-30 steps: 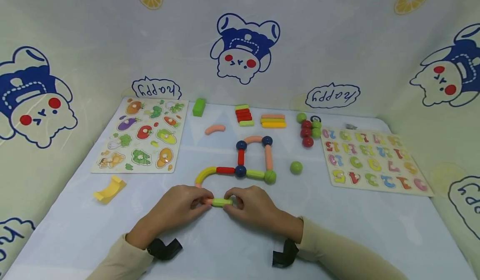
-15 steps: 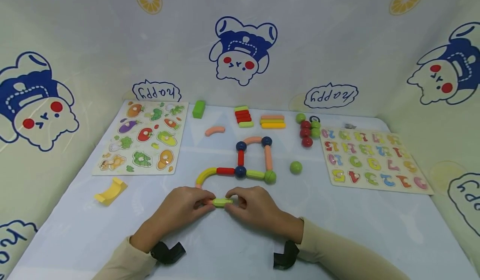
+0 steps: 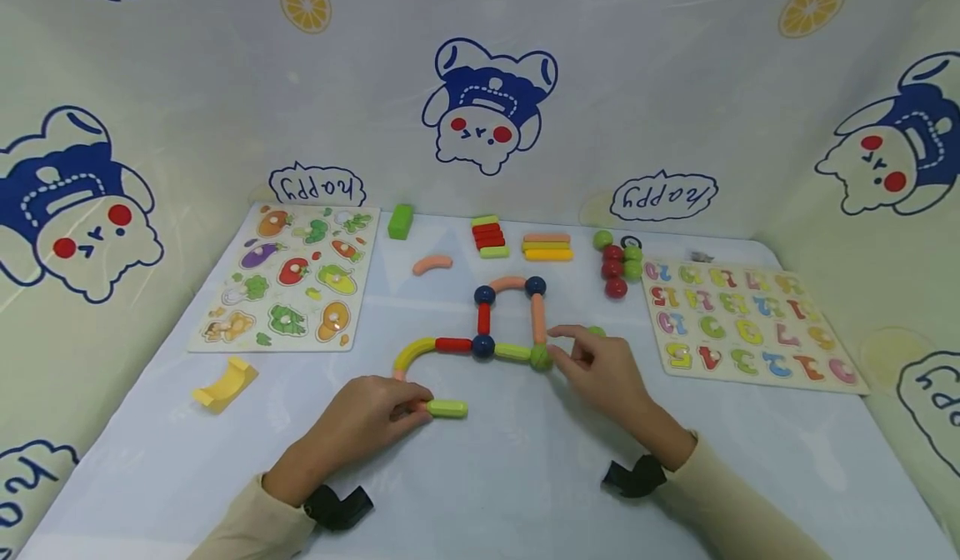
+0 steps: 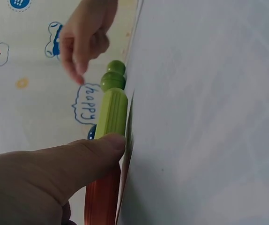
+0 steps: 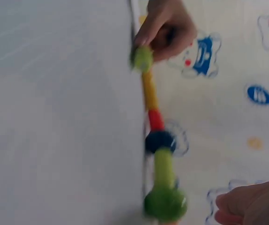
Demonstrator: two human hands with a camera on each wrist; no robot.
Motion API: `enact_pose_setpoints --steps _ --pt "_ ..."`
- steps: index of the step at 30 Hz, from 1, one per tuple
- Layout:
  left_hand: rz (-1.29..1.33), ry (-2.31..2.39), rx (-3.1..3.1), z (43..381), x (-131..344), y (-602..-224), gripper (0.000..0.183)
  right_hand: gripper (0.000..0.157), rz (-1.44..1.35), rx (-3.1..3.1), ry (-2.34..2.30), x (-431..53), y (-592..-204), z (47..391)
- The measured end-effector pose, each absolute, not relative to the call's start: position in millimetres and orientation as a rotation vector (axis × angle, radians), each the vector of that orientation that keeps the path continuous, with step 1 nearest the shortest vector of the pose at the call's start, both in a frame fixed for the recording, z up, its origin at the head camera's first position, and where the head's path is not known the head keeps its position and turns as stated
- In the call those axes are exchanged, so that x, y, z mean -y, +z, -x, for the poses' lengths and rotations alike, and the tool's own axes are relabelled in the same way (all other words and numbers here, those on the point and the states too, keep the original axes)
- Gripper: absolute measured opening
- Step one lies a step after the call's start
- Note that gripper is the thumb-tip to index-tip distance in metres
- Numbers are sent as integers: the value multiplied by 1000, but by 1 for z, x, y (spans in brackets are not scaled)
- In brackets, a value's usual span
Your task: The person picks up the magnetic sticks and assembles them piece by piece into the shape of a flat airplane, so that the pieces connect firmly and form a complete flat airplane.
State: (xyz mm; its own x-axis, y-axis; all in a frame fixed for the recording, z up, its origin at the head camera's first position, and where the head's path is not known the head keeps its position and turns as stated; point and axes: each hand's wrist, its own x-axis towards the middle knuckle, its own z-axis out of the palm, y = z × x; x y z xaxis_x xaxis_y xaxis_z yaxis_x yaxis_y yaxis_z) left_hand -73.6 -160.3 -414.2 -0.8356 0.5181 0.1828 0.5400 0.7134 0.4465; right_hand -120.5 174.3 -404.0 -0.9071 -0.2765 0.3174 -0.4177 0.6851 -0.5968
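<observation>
In the head view, the left hand (image 3: 378, 414) is sitting left of lower centre, its thumb and fingers pinching a pink piece (image 3: 420, 407) that is joining a light-green stick (image 3: 448, 409); the stick is pointing right over the white bench (image 3: 480, 493). The right hand (image 3: 607, 372) is hovering right of centre, thumb and index finger standing apart, just beside a green corner ball (image 3: 541, 357) and partly covering a loose green ball (image 3: 596, 331). From the corner ball, a green rod (image 3: 512, 352) is running left to a navy ball (image 3: 483, 346), then a red stick (image 3: 454, 345) and a yellow curve (image 3: 415, 353) are leading down towards the left hand. A vegetable board (image 3: 311, 343) is lying at left, a number board (image 3: 802, 382) at right.

In the left wrist view, the left thumb (image 4: 92, 159) is pressing at lower centre, where the light-green stick is meeting the pink piece; the right hand is hanging at upper left, fingers pointing down.

In the blurred right wrist view, the right hand is showing partly at lower right, apart from the corner ball at bottom centre; the left hand is gripping its piece at the top.
</observation>
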Motion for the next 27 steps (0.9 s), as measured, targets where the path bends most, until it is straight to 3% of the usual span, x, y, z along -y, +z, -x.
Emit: enact_pose_setpoints --steps 9,27 --pt "886 -731 2858 73 161 -413 21 32 -331 2642 981 -221 -422 121" --pt "903 -701 2830 72 158 -414 21 46 -168 2757 874 -226 -430 126"
